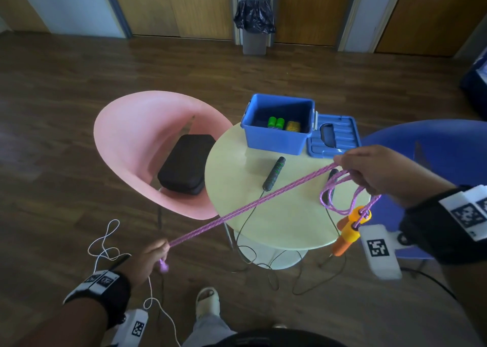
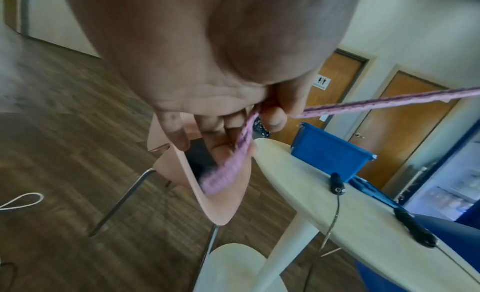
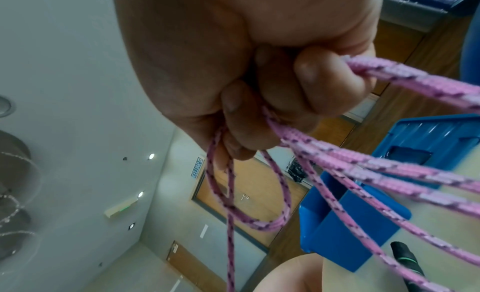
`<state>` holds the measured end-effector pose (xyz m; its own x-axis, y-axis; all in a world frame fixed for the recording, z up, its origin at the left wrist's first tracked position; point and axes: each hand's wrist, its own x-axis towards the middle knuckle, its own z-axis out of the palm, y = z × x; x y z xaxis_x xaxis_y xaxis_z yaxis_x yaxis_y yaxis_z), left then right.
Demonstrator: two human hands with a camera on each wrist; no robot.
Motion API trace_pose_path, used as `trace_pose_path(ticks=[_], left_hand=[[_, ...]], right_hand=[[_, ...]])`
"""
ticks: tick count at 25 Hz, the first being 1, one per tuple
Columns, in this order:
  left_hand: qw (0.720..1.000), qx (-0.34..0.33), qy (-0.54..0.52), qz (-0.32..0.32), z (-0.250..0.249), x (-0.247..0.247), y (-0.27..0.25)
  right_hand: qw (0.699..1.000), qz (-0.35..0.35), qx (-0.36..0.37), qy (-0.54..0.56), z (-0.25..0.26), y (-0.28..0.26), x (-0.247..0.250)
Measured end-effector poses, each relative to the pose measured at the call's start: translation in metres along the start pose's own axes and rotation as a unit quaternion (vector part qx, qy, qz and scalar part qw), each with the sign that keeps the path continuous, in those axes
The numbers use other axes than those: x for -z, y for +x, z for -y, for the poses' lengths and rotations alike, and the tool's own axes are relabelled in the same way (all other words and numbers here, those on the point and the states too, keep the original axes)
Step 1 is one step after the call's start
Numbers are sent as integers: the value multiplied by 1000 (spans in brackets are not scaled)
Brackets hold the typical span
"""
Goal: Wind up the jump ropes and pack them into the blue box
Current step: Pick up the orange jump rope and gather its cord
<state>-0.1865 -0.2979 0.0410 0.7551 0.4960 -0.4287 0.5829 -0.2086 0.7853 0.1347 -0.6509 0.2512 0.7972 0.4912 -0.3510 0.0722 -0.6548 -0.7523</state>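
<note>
A pink braided jump rope (image 1: 245,204) stretches taut and doubled between my two hands over the round table (image 1: 284,230). My left hand (image 1: 154,254) pinches the folded bend of the rope (image 2: 228,167) low at the left. My right hand (image 1: 374,170) grips several loops of it (image 3: 337,164) above the table's right side, and its two orange handles (image 1: 350,228) dangle below. The open blue box (image 1: 279,125) stands at the table's far edge with green and yellow items inside. A black jump rope with green-ringed handles (image 1: 274,174) lies on the table, its thin cord hanging to the floor.
The blue lid (image 1: 333,137) lies right of the box. A pink chair (image 1: 147,146) with a black case (image 1: 187,162) on its seat stands left of the table, a blue chair (image 1: 432,146) to the right. A white cord (image 1: 105,244) trails on the floor.
</note>
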Motion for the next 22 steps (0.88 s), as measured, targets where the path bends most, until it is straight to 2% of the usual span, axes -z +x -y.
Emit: trace_pose_path(ticks=[2,6,11,14,15,18,20,22], left_hand=[[1000,22,17,5,12,4,7],[995,94,-6,-32,45,10,25],[979,186,38,-76,75,21,38],[955,250,109,-120,70,21,44],[948,257,116,-147,73,22,48],[935,228,227,-146,74,25,56],[943,233,144,-187,73,21,56],[921,299,-81,-234,65,18,60]], right_hand=[[999,-8,-5,42,3,-2,5],[993,-10,9,113,9,-5,8],[991,11,53,124,15,-11,-5],[991,35,69,111,21,-14,-12],[990,41,71,111,23,-15,-13],[989,58,70,118,25,-17,-11],[991,60,66,101,24,-18,-10],[994,54,58,77,21,-17,-12]])
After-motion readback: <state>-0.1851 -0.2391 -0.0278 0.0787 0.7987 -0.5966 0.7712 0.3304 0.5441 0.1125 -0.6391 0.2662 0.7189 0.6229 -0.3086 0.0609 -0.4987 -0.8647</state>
